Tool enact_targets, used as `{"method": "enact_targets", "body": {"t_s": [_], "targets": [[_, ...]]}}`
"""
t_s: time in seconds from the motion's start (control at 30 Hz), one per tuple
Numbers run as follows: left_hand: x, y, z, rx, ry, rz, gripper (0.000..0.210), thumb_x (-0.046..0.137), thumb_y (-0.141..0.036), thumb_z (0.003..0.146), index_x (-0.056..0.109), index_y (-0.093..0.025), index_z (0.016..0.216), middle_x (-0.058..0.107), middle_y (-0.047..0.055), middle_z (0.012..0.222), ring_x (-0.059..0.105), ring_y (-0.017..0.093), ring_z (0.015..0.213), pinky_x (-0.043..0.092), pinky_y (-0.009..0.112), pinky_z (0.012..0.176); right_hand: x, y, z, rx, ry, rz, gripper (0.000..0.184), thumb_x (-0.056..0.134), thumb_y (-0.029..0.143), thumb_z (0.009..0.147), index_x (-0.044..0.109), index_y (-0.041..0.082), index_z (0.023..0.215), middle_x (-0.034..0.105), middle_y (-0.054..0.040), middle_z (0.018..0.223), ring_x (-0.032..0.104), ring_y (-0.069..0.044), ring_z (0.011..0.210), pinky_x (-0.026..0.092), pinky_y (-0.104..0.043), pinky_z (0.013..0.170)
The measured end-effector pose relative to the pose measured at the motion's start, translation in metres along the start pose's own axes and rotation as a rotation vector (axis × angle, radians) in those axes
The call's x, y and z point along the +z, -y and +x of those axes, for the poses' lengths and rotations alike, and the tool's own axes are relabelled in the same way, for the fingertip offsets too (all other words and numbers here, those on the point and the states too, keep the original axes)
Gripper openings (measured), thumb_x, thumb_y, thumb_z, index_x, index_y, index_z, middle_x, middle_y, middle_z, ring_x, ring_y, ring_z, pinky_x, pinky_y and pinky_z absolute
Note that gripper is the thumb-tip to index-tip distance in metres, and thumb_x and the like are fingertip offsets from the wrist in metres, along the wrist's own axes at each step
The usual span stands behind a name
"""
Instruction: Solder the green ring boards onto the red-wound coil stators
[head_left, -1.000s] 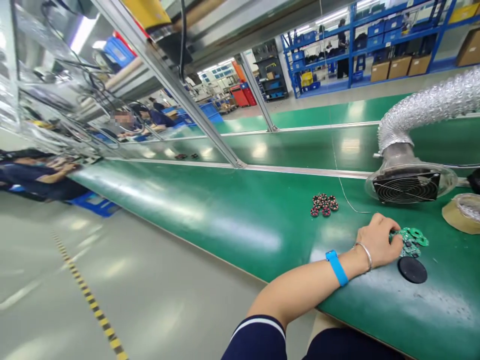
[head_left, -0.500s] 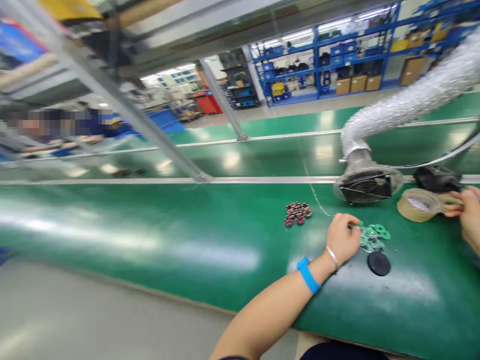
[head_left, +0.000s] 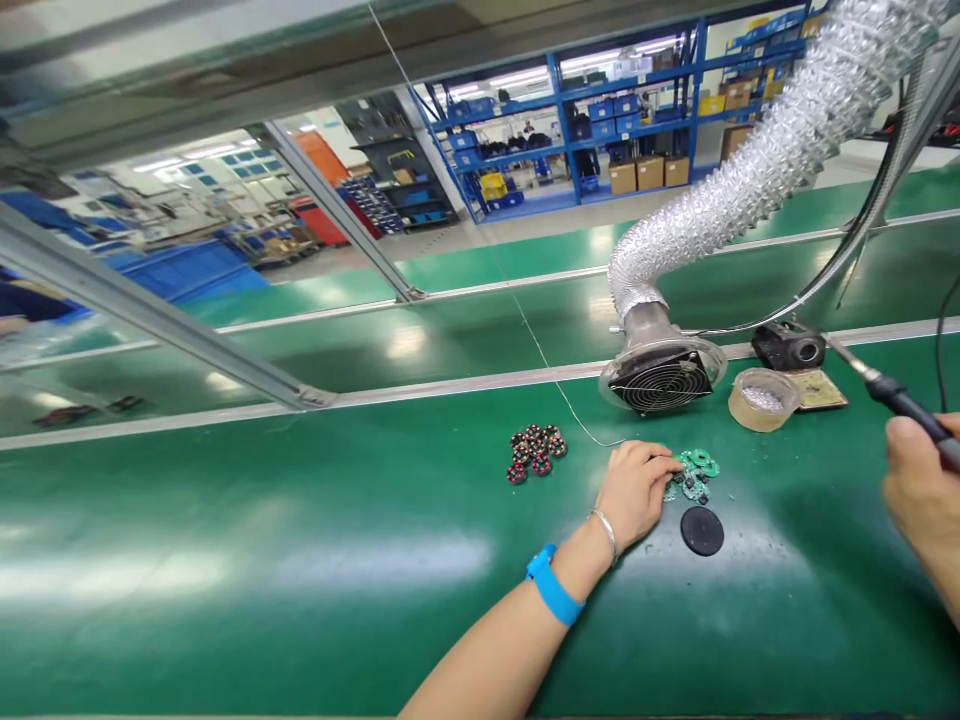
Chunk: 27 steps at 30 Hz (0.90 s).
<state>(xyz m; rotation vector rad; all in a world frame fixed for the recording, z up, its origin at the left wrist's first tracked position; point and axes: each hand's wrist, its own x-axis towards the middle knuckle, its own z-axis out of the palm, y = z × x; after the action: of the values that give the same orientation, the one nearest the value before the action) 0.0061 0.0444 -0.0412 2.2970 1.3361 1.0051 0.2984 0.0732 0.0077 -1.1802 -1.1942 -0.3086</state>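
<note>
My left hand (head_left: 636, 482) rests at the near left side of a small pile of green ring-shaped circuit boards (head_left: 697, 475). Its fingers are bent together with the tips at the boards; whatever they pinch is hidden. A thin solder wire (head_left: 574, 412) hangs from above and passes out of sight behind this hand. At the right edge, my right hand (head_left: 919, 490) grips a soldering iron (head_left: 900, 398) by its dark handle, the metal shaft pointing up and left toward a black iron stand (head_left: 791, 345). A black round disc (head_left: 703, 531) lies just in front of the boards.
Several small coils (head_left: 536, 452) with reddish and copper windings lie left of my left hand. A fan extractor (head_left: 660, 382) with a silver duct (head_left: 697, 230) stands behind the boards. Right of it are a tape roll (head_left: 759, 412) and a flat sponge tray (head_left: 821, 390). A metal rail crosses behind.
My view has swung to the right. My right hand has drawn the soldering iron away from the stand, toward me. My left hand stays by the boards, its fingers now closer over them.
</note>
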Motion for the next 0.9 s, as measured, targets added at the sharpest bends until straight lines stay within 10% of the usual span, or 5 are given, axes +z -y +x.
{"method": "enact_targets", "body": {"t_s": [0.23, 0.57, 0.73, 0.9], "targets": [[-0.002, -0.004, -0.002, 0.171, 0.245, 0.151, 0.042, 0.052, -0.009, 0.083, 0.067, -0.032, 0.116, 0.06, -0.002, 0.134, 0.042, 0.027, 0.128, 0.037, 0.046, 0.102, 0.002, 0.02, -0.033, -0.248, 0.417, 0.145, 0.03, 0.061, 0.034, 0.087, 0.066, 0.019, 0.112, 0.073, -0.005, 0.08, 0.069, -0.018, 0.063, 0.053, -0.027, 0.055], [0.007, -0.016, 0.014, 0.229, 0.337, 0.326, 0.039, 0.045, -0.023, 0.092, 0.057, -0.031, 0.128, 0.05, -0.001, 0.144, 0.038, 0.026, 0.134, 0.036, 0.044, 0.102, 0.02, 0.022, -0.05, -0.269, 0.336, 0.282, 0.025, 0.076, 0.019, 0.074, 0.067, 0.026, 0.096, 0.067, -0.0011, 0.08, 0.066, -0.018, 0.066, 0.056, -0.03, 0.061], [-0.023, -0.012, -0.009, 0.068, 0.116, 0.406, 0.037, 0.059, -0.02, 0.083, 0.06, -0.028, 0.119, 0.061, 0.0, 0.128, 0.051, 0.019, 0.119, 0.039, 0.035, 0.099, 0.008, 0.02, -0.073, -0.126, 0.617, 0.339, 0.038, 0.056, 0.014, 0.091, 0.055, 0.029, 0.126, 0.067, 0.001, 0.073, 0.063, -0.014, 0.046, 0.057, -0.023, 0.047], [-0.081, 0.017, -0.053, -0.279, -0.144, 0.571, 0.022, 0.058, -0.017, 0.08, 0.063, -0.018, 0.102, 0.062, 0.011, 0.102, 0.052, 0.029, 0.097, 0.041, 0.046, 0.081, 0.012, 0.02, -0.09, -0.138, 0.828, 0.436, 0.028, 0.05, 0.013, 0.093, 0.058, 0.029, 0.114, 0.068, 0.002, 0.072, 0.066, -0.013, 0.049, 0.058, -0.02, 0.048]]}}
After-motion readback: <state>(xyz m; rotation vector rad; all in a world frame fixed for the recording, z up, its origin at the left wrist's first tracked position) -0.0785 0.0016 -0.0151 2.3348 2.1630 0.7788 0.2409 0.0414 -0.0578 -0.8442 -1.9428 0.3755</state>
